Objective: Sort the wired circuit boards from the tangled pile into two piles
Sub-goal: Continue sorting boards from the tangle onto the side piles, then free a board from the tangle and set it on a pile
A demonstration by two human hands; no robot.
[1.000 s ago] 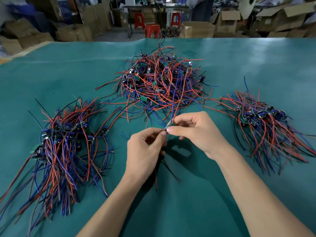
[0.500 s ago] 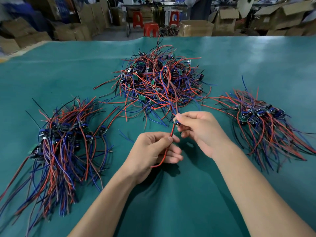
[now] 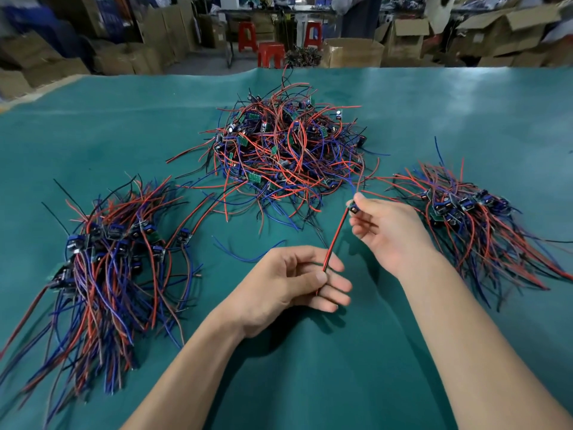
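A tangled pile [image 3: 285, 156] of small circuit boards with red, blue and black wires lies at the table's middle back. One sorted pile [image 3: 105, 262] lies at the left, another sorted pile [image 3: 474, 225] at the right. My right hand [image 3: 387, 231] pinches a small wired board [image 3: 353, 207] between thumb and forefinger, just left of the right pile. Its red and black wires [image 3: 333, 243] run down taut to my left hand [image 3: 291, 283], which pinches their lower end between thumb and fingers. More wires trail from the board up toward the tangled pile.
The table is covered with green cloth [image 3: 310, 367]. A loose blue wire [image 3: 245, 252] lies just beyond my left hand. Behind the table's far edge stand cardboard boxes [image 3: 353, 52] and red stools [image 3: 271, 54].
My right hand has carried the board rightward toward the right pile. The left hand's grip has slid down the wires, which are now stretched straight between both hands.
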